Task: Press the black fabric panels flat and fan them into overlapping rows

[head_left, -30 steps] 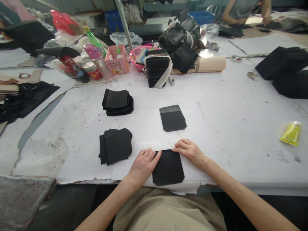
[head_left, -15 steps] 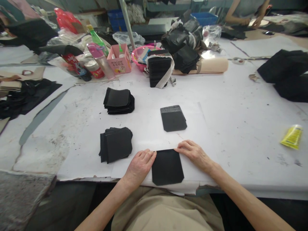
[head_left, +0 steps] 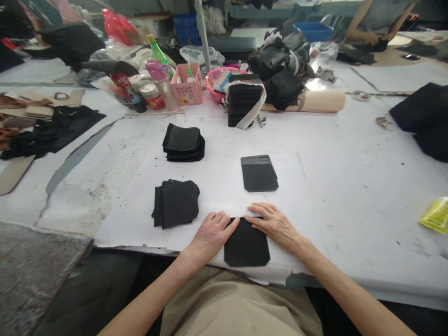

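Observation:
A flat black panel with cut lower corners, leather-like, lies at the table's front edge before me. My left hand is at its upper left corner, fingers curled and thumb pressed along the top edge. Across from it, my right hand rests over the upper right corner, its fingers stretched out and thumb side touching the top edge. Just beyond lies a small stack of black panels with a grey strip along the top. Two more stacks are on the left, a nearer one and a farther one.
Farther back stand a tied black bundle, a pink box, a pink basin, a bottle and a beige roll. A yellow tube lies right. Another person's hands work at the back right.
Both thumbs have moved inward along the panel's top edge, closer together. My right hand's fingers have gone from pinching the corner to stretched out. The view has shifted slightly left.

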`<control>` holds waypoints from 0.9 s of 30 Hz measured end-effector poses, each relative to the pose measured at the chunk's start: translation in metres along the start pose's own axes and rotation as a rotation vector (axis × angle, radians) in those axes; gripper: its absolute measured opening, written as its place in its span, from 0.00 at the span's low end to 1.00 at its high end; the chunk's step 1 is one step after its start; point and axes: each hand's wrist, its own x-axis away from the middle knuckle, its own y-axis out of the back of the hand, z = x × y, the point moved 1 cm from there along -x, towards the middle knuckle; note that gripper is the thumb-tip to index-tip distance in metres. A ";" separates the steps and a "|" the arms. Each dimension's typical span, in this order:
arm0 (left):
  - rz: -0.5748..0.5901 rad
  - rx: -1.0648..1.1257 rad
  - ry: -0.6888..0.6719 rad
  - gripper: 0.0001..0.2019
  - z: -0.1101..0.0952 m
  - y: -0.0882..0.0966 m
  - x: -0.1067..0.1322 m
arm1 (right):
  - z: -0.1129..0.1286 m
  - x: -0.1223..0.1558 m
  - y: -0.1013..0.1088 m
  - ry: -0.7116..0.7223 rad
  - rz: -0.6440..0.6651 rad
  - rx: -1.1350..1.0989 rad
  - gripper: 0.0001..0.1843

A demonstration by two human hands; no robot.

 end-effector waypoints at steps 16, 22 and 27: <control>-0.142 0.057 0.100 0.15 0.000 -0.006 0.029 | 0.002 0.027 0.012 -0.147 -0.137 0.041 0.11; -0.163 0.060 0.119 0.14 0.000 -0.009 0.030 | 0.020 -0.002 0.001 -0.076 -0.071 0.026 0.15; -0.187 0.083 0.138 0.13 -0.001 -0.012 0.031 | 0.014 0.005 -0.004 -0.093 -0.044 0.031 0.15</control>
